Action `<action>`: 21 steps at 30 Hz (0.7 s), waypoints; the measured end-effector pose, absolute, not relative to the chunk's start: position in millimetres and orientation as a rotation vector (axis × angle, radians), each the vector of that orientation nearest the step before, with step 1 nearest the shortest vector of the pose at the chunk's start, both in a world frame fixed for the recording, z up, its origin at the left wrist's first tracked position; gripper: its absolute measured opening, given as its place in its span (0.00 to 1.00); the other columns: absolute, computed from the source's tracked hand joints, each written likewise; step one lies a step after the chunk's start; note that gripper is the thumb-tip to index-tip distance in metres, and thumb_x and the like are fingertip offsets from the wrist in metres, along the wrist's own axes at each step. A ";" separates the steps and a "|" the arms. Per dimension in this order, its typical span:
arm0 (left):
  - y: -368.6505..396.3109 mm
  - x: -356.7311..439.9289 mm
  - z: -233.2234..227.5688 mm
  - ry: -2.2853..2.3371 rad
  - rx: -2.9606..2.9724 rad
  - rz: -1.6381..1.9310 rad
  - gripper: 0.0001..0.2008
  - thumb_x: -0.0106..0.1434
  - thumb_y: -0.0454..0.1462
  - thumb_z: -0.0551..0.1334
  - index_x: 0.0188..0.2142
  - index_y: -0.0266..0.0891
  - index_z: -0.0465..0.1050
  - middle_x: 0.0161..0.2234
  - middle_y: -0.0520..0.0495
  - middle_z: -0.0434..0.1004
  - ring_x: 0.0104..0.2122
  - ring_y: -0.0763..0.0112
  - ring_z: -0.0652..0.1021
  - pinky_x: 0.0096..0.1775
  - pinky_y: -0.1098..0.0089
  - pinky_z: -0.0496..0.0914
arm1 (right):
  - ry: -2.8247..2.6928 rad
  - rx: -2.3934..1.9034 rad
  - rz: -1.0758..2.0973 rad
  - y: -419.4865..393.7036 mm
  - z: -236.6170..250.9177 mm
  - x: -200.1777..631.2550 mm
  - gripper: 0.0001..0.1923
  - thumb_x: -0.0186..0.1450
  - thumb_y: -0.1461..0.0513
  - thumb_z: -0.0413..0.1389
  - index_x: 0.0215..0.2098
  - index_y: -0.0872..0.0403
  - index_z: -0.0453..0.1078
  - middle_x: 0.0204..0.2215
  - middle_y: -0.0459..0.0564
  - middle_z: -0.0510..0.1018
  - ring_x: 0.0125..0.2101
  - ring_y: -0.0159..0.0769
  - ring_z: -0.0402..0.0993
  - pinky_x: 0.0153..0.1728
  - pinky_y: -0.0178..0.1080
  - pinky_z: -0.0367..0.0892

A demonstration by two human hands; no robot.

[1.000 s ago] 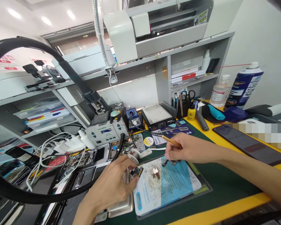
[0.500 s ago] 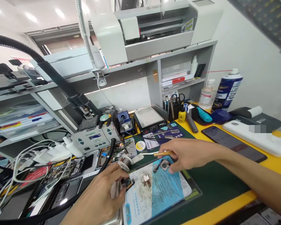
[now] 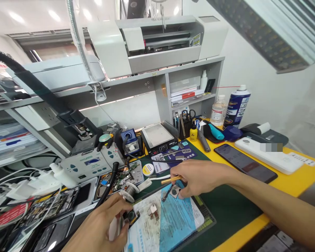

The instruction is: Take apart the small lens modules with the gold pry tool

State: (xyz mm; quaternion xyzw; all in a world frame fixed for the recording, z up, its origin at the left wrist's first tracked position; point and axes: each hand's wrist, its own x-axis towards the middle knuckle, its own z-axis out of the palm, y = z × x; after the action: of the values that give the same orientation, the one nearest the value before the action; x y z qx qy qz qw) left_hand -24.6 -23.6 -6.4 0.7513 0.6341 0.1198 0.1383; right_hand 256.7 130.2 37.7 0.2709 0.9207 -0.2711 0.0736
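Observation:
My left hand (image 3: 102,222) is closed at the fingertips on a small black camera module (image 3: 132,216) with a round lens, at the left edge of a stained blue-and-white work sheet (image 3: 178,224). My right hand (image 3: 196,178) grips a slim gold-coloured pen-shaped tool (image 3: 170,180); its kind does not show. Beneath those fingers lies a grey metal plate (image 3: 175,190) with round openings, close to the thumb. A dark narrow strip (image 3: 167,193) rests beside it. Between the hands, a small brown-and-white flex part (image 3: 153,211) lies on the sheet.
A solder wire spool (image 3: 130,192) stands beyond my left hand. Behind it are a tray of circuit boards (image 3: 122,176), a hot plate (image 3: 159,138) and a yellow bottle (image 3: 193,133). A phone (image 3: 244,162) lies at right. Cables and opened phones crowd the left.
The camera view has turned right, so the bench appears shifted left. Both hands keep nearly the same places over the sheet, with the same things held.

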 end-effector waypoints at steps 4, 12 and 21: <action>-23.2 -25.8 -6.4 1.846 2.162 0.316 0.09 0.61 0.37 0.59 0.42 0.46 0.74 0.39 0.47 0.76 0.38 0.64 0.79 0.42 0.68 0.75 | 2.767 0.816 -0.818 131.9 38.6 255.4 0.16 0.60 0.50 0.61 0.34 0.52 0.65 0.28 0.46 0.68 0.27 0.35 0.62 0.24 0.36 0.50; -24.0 -20.7 -3.2 1.855 2.167 0.304 0.10 0.62 0.37 0.58 0.43 0.46 0.74 0.40 0.48 0.75 0.38 0.65 0.79 0.42 0.69 0.75 | 2.808 0.780 -0.758 129.1 37.7 255.0 0.14 0.60 0.53 0.59 0.32 0.51 0.60 0.25 0.44 0.65 0.25 0.35 0.59 0.23 0.37 0.49; -26.7 -23.8 -3.7 1.857 2.141 0.294 0.11 0.63 0.38 0.58 0.44 0.49 0.75 0.43 0.49 0.76 0.41 0.64 0.81 0.44 0.69 0.75 | 2.832 0.845 -0.680 127.3 36.7 255.0 0.14 0.58 0.53 0.59 0.31 0.51 0.61 0.25 0.45 0.67 0.26 0.36 0.61 0.24 0.36 0.49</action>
State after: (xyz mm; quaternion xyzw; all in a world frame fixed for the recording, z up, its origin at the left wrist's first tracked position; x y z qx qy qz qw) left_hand -23.8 -26.7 -3.7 0.7434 0.6448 0.1021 0.1453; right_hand 255.0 127.3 36.7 0.2781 0.9325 -0.2240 0.0542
